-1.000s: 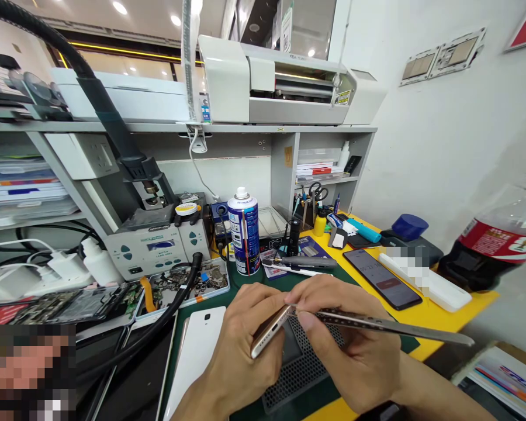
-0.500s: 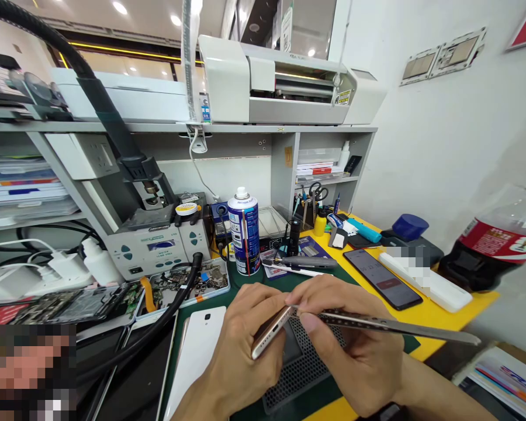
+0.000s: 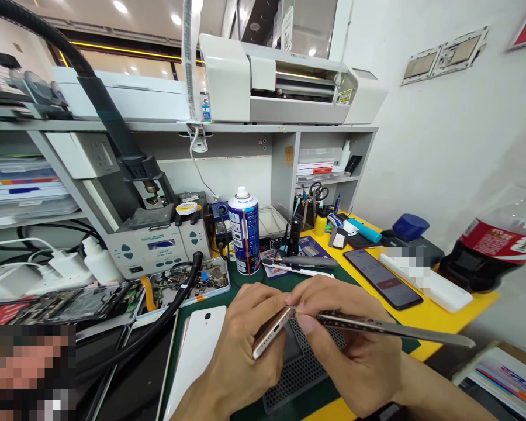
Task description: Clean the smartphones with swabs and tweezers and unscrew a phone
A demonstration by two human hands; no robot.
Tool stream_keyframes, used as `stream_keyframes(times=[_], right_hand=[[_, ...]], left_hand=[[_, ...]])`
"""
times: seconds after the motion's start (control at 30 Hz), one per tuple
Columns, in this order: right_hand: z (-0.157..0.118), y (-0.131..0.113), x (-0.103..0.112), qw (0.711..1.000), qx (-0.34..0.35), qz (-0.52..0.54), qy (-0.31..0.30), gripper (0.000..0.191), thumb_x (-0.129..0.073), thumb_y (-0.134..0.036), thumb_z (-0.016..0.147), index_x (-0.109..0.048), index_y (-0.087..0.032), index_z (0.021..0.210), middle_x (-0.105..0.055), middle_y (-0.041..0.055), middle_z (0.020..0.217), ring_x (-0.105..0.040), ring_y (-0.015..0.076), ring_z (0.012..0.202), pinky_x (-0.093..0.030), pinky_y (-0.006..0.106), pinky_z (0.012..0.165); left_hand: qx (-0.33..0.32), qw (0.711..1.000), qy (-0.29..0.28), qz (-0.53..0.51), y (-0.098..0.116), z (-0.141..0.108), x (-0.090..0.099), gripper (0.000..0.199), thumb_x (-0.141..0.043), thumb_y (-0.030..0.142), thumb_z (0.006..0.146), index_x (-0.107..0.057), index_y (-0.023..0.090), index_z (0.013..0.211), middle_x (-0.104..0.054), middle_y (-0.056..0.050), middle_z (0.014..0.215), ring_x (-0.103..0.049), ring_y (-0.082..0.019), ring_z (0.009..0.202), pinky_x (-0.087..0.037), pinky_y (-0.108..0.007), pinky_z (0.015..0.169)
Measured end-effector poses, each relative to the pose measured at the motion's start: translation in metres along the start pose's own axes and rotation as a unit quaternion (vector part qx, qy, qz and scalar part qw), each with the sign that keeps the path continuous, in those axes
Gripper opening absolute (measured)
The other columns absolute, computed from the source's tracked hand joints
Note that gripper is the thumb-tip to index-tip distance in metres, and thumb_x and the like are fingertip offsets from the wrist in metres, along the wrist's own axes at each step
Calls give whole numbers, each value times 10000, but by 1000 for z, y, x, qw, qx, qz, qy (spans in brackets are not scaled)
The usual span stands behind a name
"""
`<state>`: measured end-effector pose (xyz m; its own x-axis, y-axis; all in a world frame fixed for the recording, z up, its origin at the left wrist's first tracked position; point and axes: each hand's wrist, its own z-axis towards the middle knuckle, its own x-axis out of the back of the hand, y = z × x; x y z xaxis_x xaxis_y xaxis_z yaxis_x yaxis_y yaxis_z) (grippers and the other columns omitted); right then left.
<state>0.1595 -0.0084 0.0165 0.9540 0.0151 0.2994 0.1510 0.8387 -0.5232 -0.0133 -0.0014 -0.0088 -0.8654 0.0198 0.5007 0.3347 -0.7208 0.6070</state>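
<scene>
My left hand [image 3: 249,339] is closed round a rose-gold phone [image 3: 273,333], its port edge turned up toward the camera. Between the thumb and fingers of my right hand [image 3: 350,345] is a long thin metal tool [image 3: 403,330], pointing to the right. Its near end is at the phone's upper corner, where the fingertips of both hands meet; the exact contact is hidden. Below the hands lies a black perforated pad [image 3: 284,389] on a green mat [image 3: 210,302]. A white phone [image 3: 197,351] lies left of my left hand.
A spray can [image 3: 244,234] stands behind the hands, beside a tray of small parts [image 3: 214,280]. A black hose [image 3: 158,321] curves along the left. To the right are a dark phone [image 3: 381,278], a white bar-shaped object [image 3: 438,286] and a cola bottle [image 3: 495,240].
The far end of the metal tool has shifted slightly left and down. My right thumb has moved a little. The phone and my left hand are nearly unchanged.
</scene>
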Motion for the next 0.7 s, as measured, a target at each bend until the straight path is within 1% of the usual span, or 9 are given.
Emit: stream_keyframes(times=[0.27,0.57,0.7], right_hand=[[1,0,1,1000,10,-1,-6,297,-616,-15,722,-649,-214,941,-668,42,828,-675,235,830,-590,392,735],[3,-2,0,1000,6,-6,-6,287,-612,-35,722,-641,-235,927,-661,29,787,-668,228,778,-595,388,713],[4,-4,0,1000,11,-14,-3,277,-603,-45,733,-639,-235,931,-666,30,787,-675,233,787,-595,383,711]], left_hand=[[4,1000,-3,-4,0,-1,0,337,-509,49,839,-678,238,1060,-680,-69,1006,-594,-195,842,-438,-353,744],[2,1000,-2,3,0,1,-1,312,-504,57,842,-684,226,1033,-685,-77,997,-596,-197,827,-443,-349,730],[1,1000,-2,5,0,0,-1,317,-499,57,841,-683,225,1036,-685,-80,994,-594,-200,825,-444,-351,728]])
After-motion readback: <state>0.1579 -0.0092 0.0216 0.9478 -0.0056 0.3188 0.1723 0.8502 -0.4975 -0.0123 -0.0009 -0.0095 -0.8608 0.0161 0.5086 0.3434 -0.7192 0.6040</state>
